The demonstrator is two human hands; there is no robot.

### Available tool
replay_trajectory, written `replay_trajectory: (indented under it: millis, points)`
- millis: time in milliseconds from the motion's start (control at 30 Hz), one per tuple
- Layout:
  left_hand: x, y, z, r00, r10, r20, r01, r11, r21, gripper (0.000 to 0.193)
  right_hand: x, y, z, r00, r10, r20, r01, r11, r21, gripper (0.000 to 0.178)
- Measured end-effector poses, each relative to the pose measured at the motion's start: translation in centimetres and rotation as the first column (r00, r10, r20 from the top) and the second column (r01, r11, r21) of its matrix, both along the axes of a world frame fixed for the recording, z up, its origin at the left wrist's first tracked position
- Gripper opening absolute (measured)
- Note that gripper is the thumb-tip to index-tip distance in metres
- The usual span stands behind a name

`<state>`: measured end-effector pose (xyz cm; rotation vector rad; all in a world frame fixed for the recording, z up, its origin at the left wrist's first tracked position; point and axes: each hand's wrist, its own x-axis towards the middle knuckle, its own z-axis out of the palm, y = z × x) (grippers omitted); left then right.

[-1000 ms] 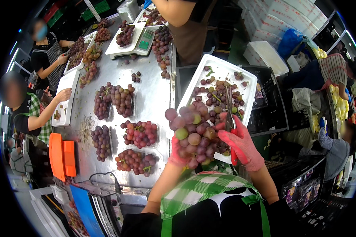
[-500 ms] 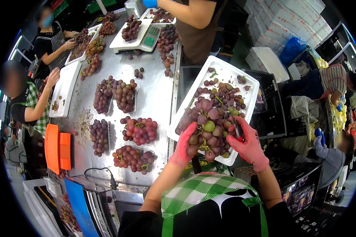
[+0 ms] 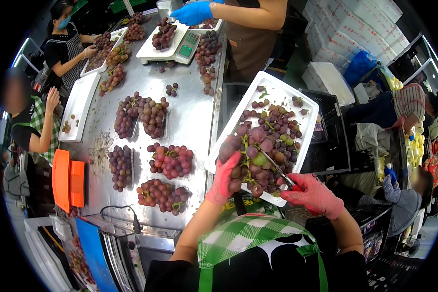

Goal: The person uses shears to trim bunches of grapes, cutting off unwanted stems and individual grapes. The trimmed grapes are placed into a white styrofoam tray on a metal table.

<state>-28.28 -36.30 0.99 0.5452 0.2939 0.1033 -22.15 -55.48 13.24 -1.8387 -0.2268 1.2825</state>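
Observation:
My left hand (image 3: 223,181), in a pink glove, is closed round the near left side of a bunch of grapes (image 3: 256,168). The bunch is mostly dusky purple with a green grape in its middle, and is held above a white tray (image 3: 307,130). My right hand (image 3: 313,195), gloved alike, grips a pair of scissors (image 3: 283,175). Their metal blades reach up and left into the bunch beside the green grape; the tips are partly hidden among the fruit. More grapes (image 3: 282,118) and loose berries lie in the tray under the bunch.
Several grape bunches (image 3: 173,159) sit in clear boxes on the metal table (image 3: 190,117) to my left. A scale (image 3: 184,48) holds another bunch. An orange holder (image 3: 69,179) stands at the left edge. Co-workers stand across the table; black crates (image 3: 333,131) are at right.
My right hand has moved a little right and down, and the scissors, earlier upright near the palm, now point up-left into the bunch. The far co-worker's blue glove has come further into view.

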Motion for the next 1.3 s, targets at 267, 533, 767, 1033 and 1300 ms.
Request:
replay_trajectory:
  millis: [267,533,767,1033,1300]
  points:
    - [-0.1,0.2,-0.4,0.997,-0.066,0.037,0.066,0.998,-0.015,0.055,0.4,-0.2,-0.2,0.993,-0.015,-0.117,0.018,0.999,0.029,0.03]
    - [0.1,0.4,0.1,0.978,-0.156,0.141,0.156,0.988,0.009,0.065,0.5,-0.7,-0.5,0.947,-0.046,-0.318,0.111,0.975,0.192,0.028]
    - [0.0,0.2,0.1,0.979,-0.199,0.043,0.198,0.98,0.029,0.057,1.6,-1.5,0.3,0.941,-0.032,-0.336,0.082,0.987,0.137,0.03]
    - [0.5,0.3,-0.8,0.926,-0.375,-0.04,0.375,0.927,-0.005,0.056,2.6,-3.3,0.1,0.933,0.013,-0.359,0.024,0.995,0.1,0.023]
    - [0.8,0.1,-0.7,0.931,-0.357,-0.077,0.353,0.933,-0.063,0.059,2.7,-3.5,0.8,0.908,-0.023,-0.418,0.063,0.995,0.081,0.025]
